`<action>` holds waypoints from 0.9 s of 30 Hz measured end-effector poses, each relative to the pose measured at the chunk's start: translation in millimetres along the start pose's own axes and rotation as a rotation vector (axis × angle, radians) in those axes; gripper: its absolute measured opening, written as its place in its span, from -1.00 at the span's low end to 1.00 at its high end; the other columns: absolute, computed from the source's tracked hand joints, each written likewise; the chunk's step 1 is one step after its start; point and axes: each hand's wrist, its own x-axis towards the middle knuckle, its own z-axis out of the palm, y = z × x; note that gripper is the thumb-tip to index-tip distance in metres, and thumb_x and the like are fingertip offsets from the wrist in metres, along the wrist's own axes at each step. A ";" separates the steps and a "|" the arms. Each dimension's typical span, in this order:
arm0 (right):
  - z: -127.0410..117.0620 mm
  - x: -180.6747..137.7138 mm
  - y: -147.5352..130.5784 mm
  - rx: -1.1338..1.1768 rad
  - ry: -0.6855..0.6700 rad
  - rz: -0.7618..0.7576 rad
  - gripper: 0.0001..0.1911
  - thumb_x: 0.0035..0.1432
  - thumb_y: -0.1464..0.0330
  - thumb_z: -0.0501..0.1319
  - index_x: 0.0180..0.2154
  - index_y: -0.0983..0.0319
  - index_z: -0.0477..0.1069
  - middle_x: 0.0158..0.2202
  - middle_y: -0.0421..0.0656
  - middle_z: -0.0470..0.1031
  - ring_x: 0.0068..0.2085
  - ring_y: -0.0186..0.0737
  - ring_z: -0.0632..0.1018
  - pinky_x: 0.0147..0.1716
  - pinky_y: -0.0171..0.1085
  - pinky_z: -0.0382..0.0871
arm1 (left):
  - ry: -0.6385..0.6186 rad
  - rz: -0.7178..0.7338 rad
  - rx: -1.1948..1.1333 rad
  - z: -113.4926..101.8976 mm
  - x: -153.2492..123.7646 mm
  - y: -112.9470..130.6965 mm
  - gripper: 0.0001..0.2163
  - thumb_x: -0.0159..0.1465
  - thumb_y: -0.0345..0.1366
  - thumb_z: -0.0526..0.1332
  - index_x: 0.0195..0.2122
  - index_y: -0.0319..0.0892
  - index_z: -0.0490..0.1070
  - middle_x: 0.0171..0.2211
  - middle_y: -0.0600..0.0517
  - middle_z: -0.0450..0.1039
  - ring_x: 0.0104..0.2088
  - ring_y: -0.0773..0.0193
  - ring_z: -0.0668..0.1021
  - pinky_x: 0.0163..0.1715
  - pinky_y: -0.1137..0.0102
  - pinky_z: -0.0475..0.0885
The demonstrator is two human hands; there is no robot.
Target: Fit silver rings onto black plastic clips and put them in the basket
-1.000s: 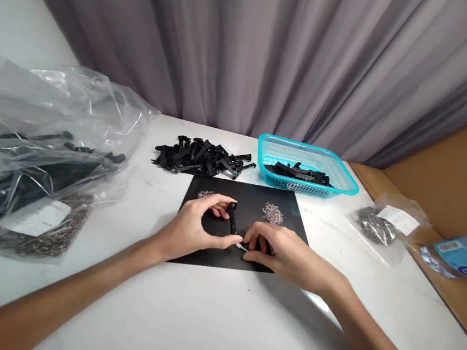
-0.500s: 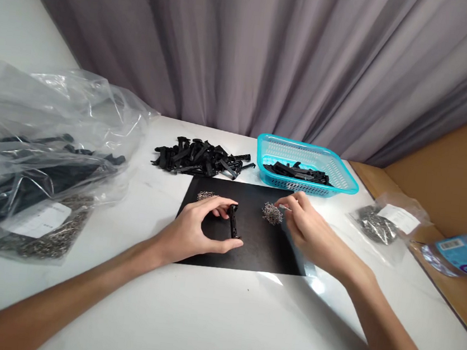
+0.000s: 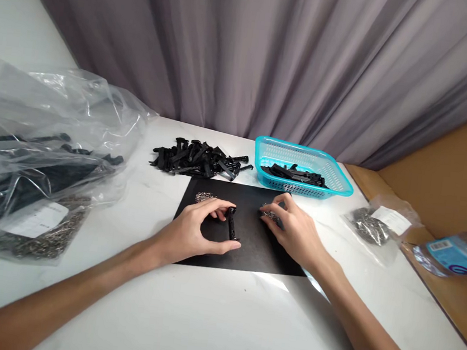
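White tabletop [image 3: 200,323] — left hand [image 3: 191,229] holding a black part [image 3: 232,224].

Left forearm [image 3: 77,286] slanted up from the lower left, bare, to a nearly straight left wrist [image 3: 151,252]. Left hand [image 3: 191,226] was turned palm inward in a wide span grip: left thumb [image 3: 221,246] ran out almost level, left index finger [image 3: 219,204] arched above it, other fingers curled and partly hidden. Right forearm [image 3: 372,325], also bare, rose from the lower right to the right wrist [image 3: 328,267]. Right hand [image 3: 299,227] angled leftward, its fingers bent, right thumb [image 3: 272,225] below them; the tips were too small to read for contact.
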 end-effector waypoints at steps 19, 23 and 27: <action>1.9 1.6 4.7 0.292 -0.042 0.095 -0.85 0.39 0.39 0.16 -0.19 0.16 0.52 -0.13 -0.11 0.50 -0.21 -0.14 0.59 -0.20 -0.17 0.46 | -0.053 -0.003 0.005 0.8 0.9 1.1 -0.44 0.11 -0.06 0.49 0.09 -0.14 0.44 -0.15 0.02 0.53 -0.17 0.18 0.58 -0.06 0.27 0.54; -0.3 2.2 7.9 0.293 0.013 0.125 -0.88 0.40 0.39 0.12 -0.19 0.15 0.44 -0.16 -0.13 0.50 -0.22 -0.13 0.56 -0.23 -0.18 0.40 | -0.064 0.001 0.006 1.0 0.2 0.7 -0.44 0.12 -0.06 0.49 0.10 -0.13 0.43 -0.15 0.02 0.53 -0.16 0.19 0.58 -0.06 0.28 0.53; -4.9 2.7 12.2 0.306 0.069 0.166 -0.90 0.42 0.35 0.09 -0.17 0.15 0.37 -0.16 -0.11 0.54 -0.23 -0.12 0.54 -0.28 -0.20 0.35 | -0.065 0.001 0.006 0.7 0.0 0.0 -0.44 0.13 -0.05 0.49 0.10 -0.13 0.43 -0.14 0.02 0.52 -0.16 0.19 0.57 -0.06 0.27 0.52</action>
